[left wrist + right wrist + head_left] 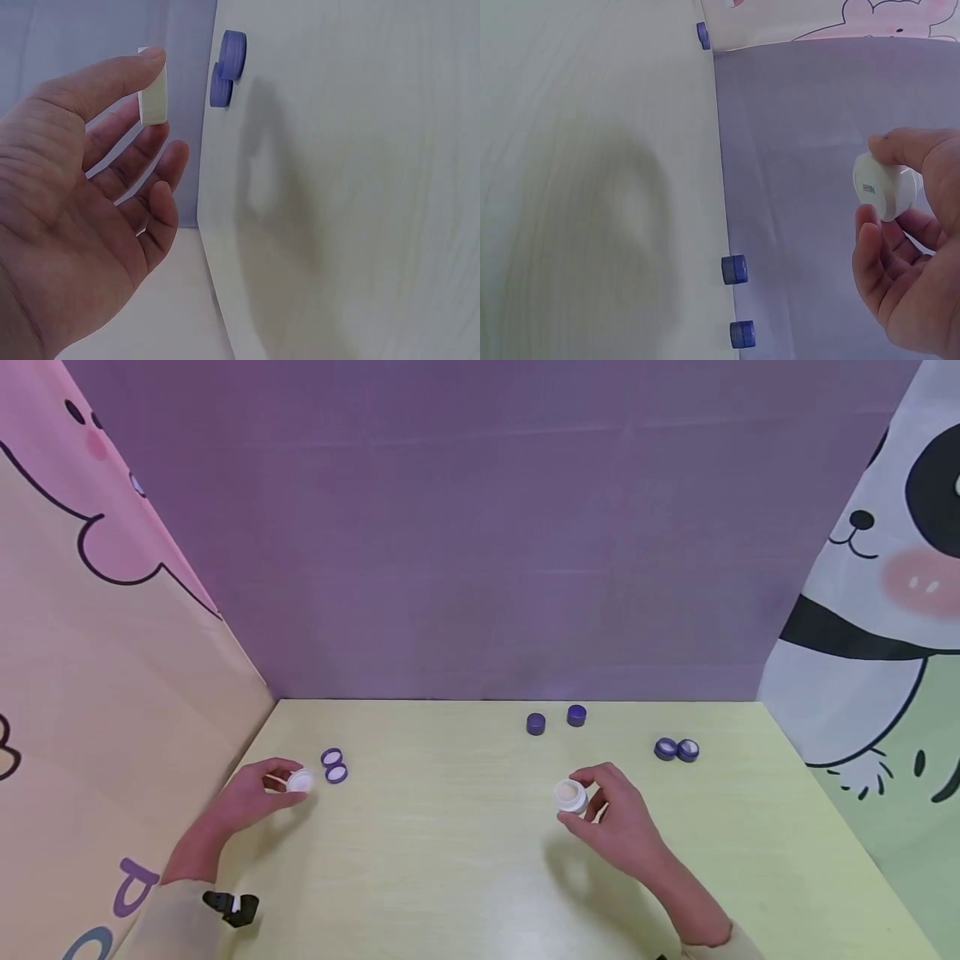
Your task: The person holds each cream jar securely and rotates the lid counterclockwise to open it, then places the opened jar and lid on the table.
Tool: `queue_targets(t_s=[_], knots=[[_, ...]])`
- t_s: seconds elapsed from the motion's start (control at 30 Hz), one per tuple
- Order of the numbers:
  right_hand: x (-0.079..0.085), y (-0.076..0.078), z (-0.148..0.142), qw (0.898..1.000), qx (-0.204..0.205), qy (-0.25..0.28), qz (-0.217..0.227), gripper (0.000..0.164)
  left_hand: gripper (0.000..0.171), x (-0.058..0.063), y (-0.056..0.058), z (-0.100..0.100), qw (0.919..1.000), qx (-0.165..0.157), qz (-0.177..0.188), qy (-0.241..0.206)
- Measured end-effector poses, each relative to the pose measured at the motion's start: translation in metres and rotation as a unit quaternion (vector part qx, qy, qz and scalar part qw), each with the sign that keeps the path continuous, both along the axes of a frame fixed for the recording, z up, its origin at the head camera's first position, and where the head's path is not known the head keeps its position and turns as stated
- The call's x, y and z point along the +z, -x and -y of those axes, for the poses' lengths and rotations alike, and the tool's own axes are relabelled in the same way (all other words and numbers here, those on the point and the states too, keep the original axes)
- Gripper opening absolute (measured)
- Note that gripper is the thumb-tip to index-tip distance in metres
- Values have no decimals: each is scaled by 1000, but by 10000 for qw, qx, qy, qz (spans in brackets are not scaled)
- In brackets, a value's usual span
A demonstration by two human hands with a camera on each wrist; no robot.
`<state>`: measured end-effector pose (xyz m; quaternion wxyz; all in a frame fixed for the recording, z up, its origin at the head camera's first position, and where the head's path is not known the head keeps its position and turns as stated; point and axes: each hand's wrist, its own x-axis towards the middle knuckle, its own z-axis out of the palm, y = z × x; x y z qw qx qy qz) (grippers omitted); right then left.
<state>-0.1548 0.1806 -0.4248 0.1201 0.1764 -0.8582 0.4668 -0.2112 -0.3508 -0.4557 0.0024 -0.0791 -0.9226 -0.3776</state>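
Off the table at the left, my left hand (253, 795) pinches a white lid (300, 781) between thumb and fingers; the left wrist view shows this lid (154, 101) edge-on. My right hand (621, 822) grips a small white jar (571, 795) above the table, its round top uncovered and tilted toward the head camera. A small dark printed mark shows on the jar (883, 187) in the right wrist view. Beside the left hand lie two purple lids, one (332, 757) behind the other (336, 773), white insides up.
Two short purple containers, one (536, 724) left of the other (577, 716), stand apart near the table's back edge. At the right, two more small purple round pieces (665, 749) sit side by side. A purple backdrop (510, 543) rises behind the pale table (435, 860), with printed side panels.
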Motion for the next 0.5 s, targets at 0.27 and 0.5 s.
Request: queue_targets(t_s=[0.27, 0.5], knots=[[-3, 3, -10, 9996, -191, 67, 179, 43, 45, -3, 1, 3, 9999, 57, 128, 4], [-2, 5, -17, 9983, -473, -106, 329, 41, 47, -9, 5, 9, 9995, 131, 266, 104]])
